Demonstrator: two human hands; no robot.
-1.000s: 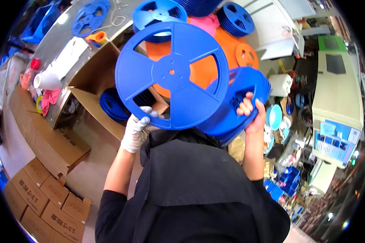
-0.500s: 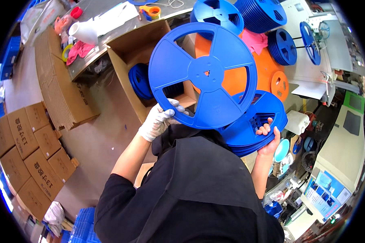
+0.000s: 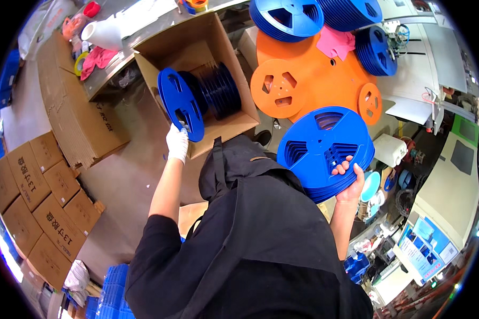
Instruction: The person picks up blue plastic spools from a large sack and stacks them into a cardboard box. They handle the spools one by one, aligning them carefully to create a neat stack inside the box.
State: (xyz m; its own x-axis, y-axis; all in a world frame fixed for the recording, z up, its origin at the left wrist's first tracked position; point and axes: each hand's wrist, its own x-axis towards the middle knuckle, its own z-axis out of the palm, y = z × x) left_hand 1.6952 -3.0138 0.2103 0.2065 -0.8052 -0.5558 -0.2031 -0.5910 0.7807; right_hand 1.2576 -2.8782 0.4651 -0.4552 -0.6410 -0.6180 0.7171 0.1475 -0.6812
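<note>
My left hand (image 3: 177,142), in a white glove, grips the lower edge of a blue plastic reel (image 3: 171,91) with cut-out windows. That reel stands tilted on edge at the mouth of an open cardboard box (image 3: 167,49). Inside the box several dark blue reels (image 3: 226,90) stand side by side. Bare, my right hand (image 3: 350,179) holds a stack of blue reels (image 3: 300,151) in front of me, its fingers hooked through a window and its thumb at the rim.
Ahead on the orange round table (image 3: 316,80) are more blue reel stacks (image 3: 286,18), a pink cloth (image 3: 335,43) and orange discs (image 3: 277,87). Flattened cardboard (image 3: 72,101) leans at left. Stacked cartons (image 3: 42,202) stand on the floor. Machines (image 3: 447,181) line the right.
My left hand has carried the blue reel from above the stack leftward to the box and turned it on edge. My right hand still holds the stack, now tilted more upright.
</note>
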